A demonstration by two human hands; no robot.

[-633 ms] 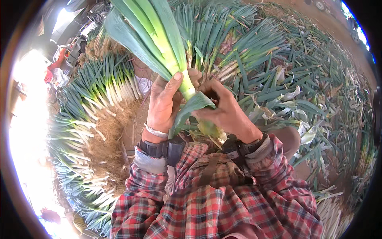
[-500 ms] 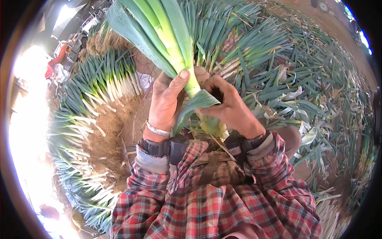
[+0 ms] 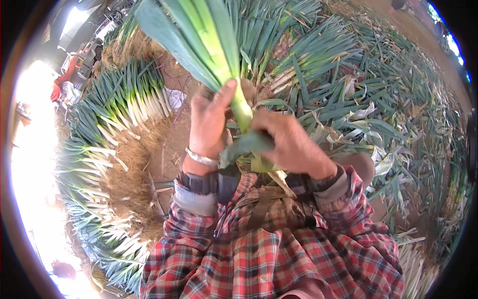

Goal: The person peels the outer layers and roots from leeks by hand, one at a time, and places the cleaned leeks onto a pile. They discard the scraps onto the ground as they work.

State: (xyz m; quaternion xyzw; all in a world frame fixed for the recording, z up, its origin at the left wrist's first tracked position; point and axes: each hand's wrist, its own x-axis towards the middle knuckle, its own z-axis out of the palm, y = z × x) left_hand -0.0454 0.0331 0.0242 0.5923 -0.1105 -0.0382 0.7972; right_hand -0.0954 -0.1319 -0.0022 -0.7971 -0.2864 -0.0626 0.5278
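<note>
Head view, centre frame: left hand (image 3: 208, 122) curled firmly round leek (image 3: 213, 52); right hand (image 3: 295, 142), blurred, pinching folded leaf (image 3: 249, 143); over-hard tugging could snap the stalk (image 3: 242, 112).

No text, label, number or sign can be read.

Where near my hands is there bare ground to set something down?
A mostly bare strip of ground lies between your left hand and the leek roots. Your right side is crowded with loose leaves.
</note>
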